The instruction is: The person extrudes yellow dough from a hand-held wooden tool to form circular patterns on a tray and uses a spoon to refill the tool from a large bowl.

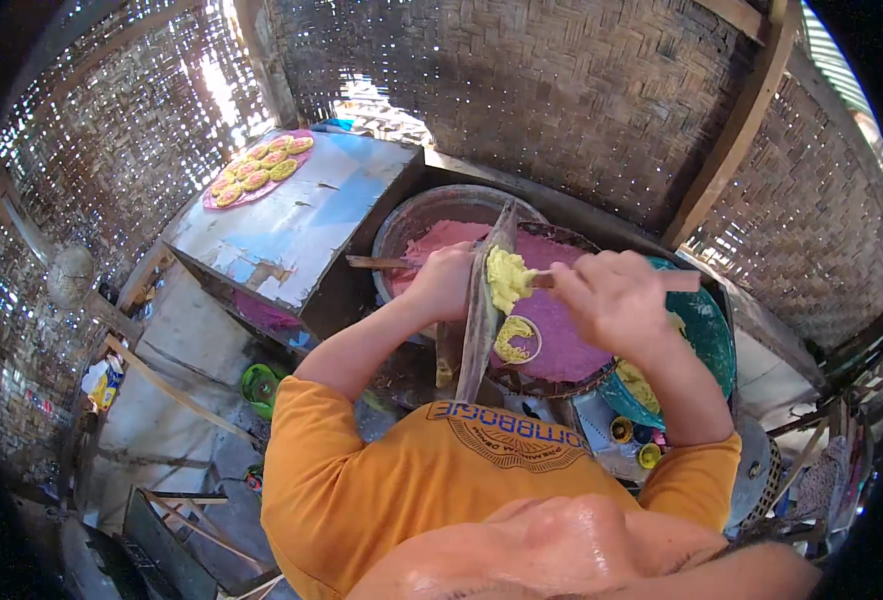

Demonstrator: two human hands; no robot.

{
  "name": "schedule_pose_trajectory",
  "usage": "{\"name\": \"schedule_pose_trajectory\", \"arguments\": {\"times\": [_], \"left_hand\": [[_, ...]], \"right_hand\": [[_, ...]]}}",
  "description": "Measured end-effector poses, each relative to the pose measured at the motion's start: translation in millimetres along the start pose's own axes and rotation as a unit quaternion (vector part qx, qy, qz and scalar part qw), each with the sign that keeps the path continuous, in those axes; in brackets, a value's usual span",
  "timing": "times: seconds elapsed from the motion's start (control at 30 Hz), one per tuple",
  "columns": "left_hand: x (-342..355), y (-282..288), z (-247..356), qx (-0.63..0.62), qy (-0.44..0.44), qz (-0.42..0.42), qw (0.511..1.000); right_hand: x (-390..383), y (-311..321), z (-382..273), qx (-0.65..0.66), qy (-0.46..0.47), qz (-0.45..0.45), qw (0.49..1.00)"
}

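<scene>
My left hand (445, 284) is closed around the edge of a long, narrow grey wooden board (481, 330), its fingertips partly hidden behind the wood. A lump of soft yellow dough (507, 279) clings to the board's right side. My right hand (616, 300) grips a flat wooden spatula (676, 282), its tip pressed into that dough. Just below the dough, a small ring (538, 345) with yellow dough inside lies on a pink-purple sheet (569, 335) over a dark round tray.
Behind my left hand stands a large metal pan (386, 225) with pink contents and a wooden stick (376, 262). At the right, a green basin (713, 320) holds more yellow dough. A worn table (306, 225) at the left bears a pink sheet with several yellow dough rounds (254, 180).
</scene>
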State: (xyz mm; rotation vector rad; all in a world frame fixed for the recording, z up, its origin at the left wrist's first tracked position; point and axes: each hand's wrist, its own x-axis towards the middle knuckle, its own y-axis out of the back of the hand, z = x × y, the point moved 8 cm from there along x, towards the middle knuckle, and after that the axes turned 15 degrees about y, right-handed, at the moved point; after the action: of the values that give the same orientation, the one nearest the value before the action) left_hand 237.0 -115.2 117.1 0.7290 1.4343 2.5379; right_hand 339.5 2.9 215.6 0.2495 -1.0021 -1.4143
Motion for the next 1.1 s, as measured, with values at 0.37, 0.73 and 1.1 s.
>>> {"name": "schedule_pose_trajectory", "arguments": {"times": [0.37,0.73,1.1], "left_hand": [[11.9,-10.4,-80.7,-0.097,0.028,-0.019,0.995],[22.9,-23.5,-87.2,-0.241,0.017,-0.055,0.969],[-7.6,15.0,-7.8,0.059,0.014,0.018,0.998]], "right_hand": [[-31.8,26.0,39.7,0.058,-0.129,0.058,0.988],[-53.7,-16.7,48.5,0.199,-0.213,0.026,0.956],[-23.4,-36.4,52.8,0.234,-0.201,-0.199,0.930]]}}
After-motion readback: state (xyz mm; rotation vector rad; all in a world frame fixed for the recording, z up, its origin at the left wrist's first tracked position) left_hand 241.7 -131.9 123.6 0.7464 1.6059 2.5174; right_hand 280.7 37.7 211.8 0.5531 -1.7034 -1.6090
